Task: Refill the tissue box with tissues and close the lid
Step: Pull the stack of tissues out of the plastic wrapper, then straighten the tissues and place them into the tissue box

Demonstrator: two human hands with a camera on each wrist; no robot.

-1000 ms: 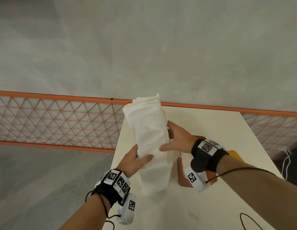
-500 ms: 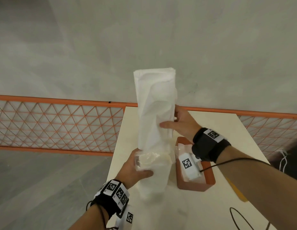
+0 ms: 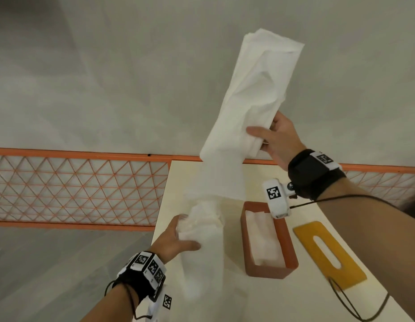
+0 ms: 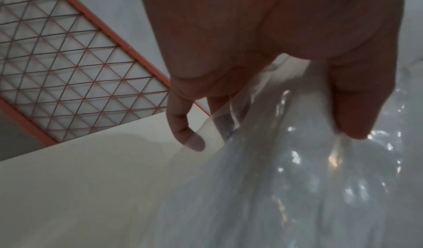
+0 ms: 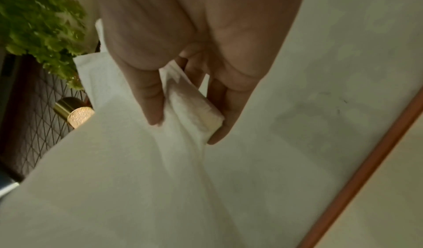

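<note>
My right hand (image 3: 269,140) grips a long stack of white tissues (image 3: 253,94) raised high above the table; the right wrist view shows thumb and fingers pinching the tissue stack (image 5: 190,107). Below it my left hand (image 3: 183,235) clutches the crumpled clear plastic wrapper (image 3: 202,252), which hangs down over the table; the left wrist view shows the wrapper (image 4: 286,161) bunched between thumb and fingers. The orange tissue box (image 3: 287,249) stands open on the table to the right, with some white tissues (image 3: 262,238) inside. Its yellow slotted lid (image 3: 327,252) lies flat beside the box.
The cream table (image 3: 283,303) ends at a left edge near my left hand. An orange mesh fence (image 3: 81,189) runs behind it under a grey wall. A black cable (image 3: 355,305) lies near the lid. A green plant (image 5: 38,25) and a brass lamp (image 5: 73,110) show in the right wrist view.
My right hand has pulled the tissue stack up and to the right, out of the wrapper. My left hand has kept hold of the wrapper low over the table.
</note>
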